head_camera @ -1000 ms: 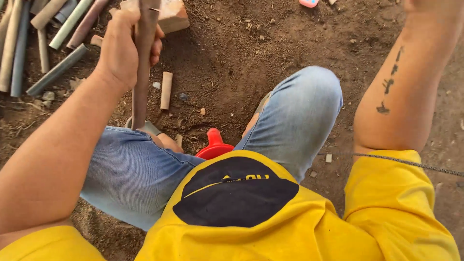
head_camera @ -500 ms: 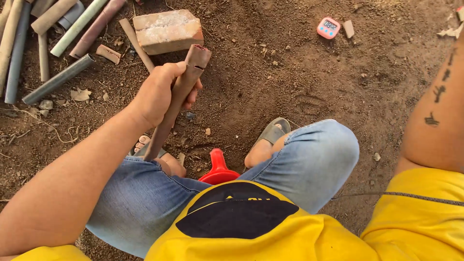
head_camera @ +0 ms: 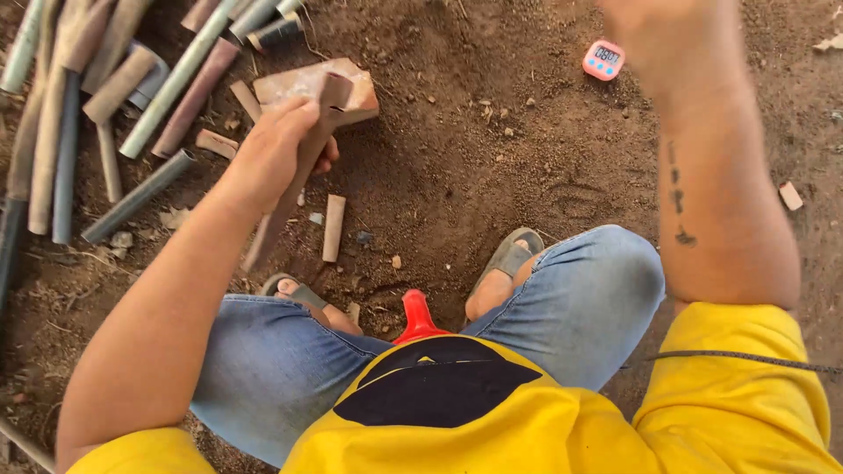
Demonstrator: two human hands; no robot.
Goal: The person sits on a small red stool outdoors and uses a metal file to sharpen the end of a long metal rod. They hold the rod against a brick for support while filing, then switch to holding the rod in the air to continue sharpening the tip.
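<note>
- The bare dirt ground (head_camera: 492, 167) fills the view, brown and scattered with small stones and wood chips.
- The person squats over it in a yellow shirt (head_camera: 562, 430) with a dark patch on the chest, and blue jeans (head_camera: 281, 369) over both knees; each foot wears a grey sandal (head_camera: 514, 254).
- A heap of pipes and rods (head_camera: 79, 132), grey, greenish and rust-brown, lies at the upper left, most of them pointing up and away.
- The right arm, with a dark tattoo along the forearm, reaches up at the right; the right hand (head_camera: 654, 31) is blurred and cut by the top edge, so I cannot tell whether its fingers are apart or closed.
- The left hand (head_camera: 277, 158) is closed tight round a brown wooden stick (head_camera: 294, 189), which slants from upper right down to lower left; its upper end lies over the brick.
- The pale reddish brick (head_camera: 307, 88) sits on the ground just beyond the left hand, beside the pipe heap.
- A red plastic piece (head_camera: 416, 318) shows between the knees, just above the shirt.
- A short cut piece of wood (head_camera: 333, 228) lies upright in the view, near the lower part of the stick.
- A small pink digital timer (head_camera: 603, 60) rests on the dirt at the upper right, close to the right wrist.
</note>
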